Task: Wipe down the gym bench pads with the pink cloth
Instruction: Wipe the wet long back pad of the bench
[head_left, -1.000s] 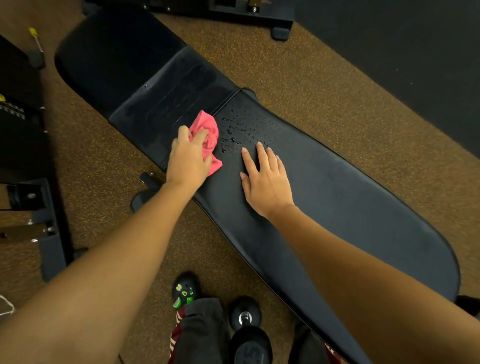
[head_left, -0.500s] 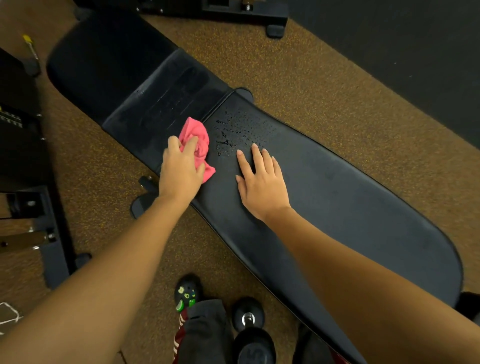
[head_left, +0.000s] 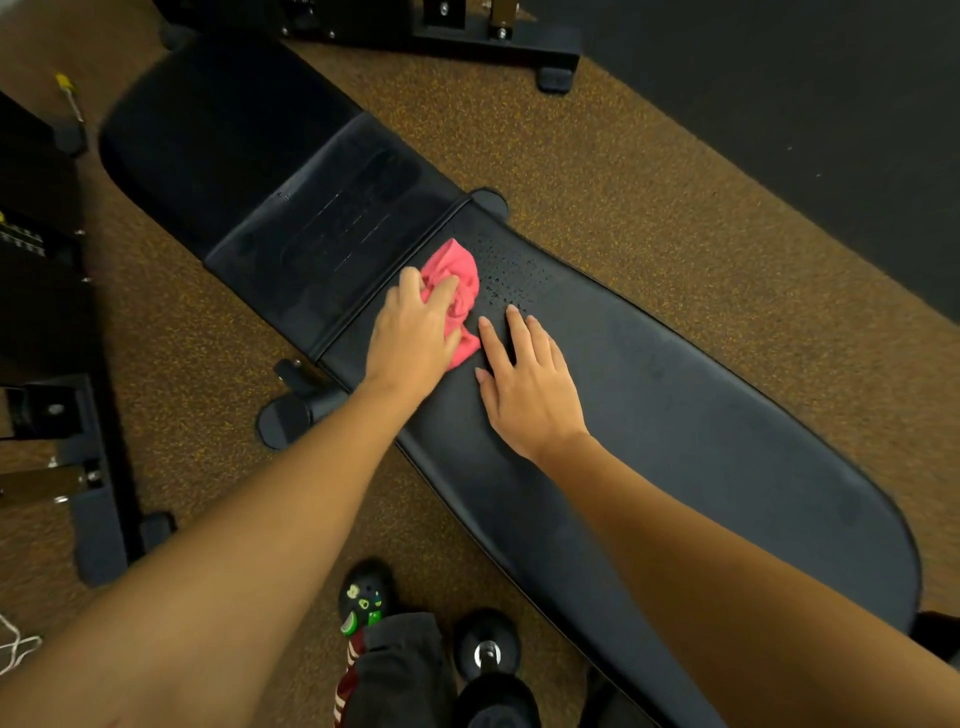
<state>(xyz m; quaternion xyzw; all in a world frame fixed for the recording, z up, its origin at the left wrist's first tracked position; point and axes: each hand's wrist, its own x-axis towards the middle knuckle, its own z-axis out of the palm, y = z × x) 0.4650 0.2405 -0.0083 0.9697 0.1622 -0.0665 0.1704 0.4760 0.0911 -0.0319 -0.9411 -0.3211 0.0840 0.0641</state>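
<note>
My left hand (head_left: 413, 332) clenches the bunched pink cloth (head_left: 457, 275) from above; I judge it soft, light; right hand (head_left: 524, 384) flat, released, on pad (head_left: 727, 441).

text: none legible | machine (head_left: 21, 241), left edge of floor: pale scale-like marks, too blurred to read | shoe (head_left: 363, 597): green and yellow charms, no letters made out

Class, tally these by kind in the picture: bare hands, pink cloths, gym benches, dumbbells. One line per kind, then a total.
Bare hands: 2, left hand and right hand
Crumpled pink cloth: 1
Black padded gym bench: 1
Black round-ended dumbbell: 1
Total: 5
</note>
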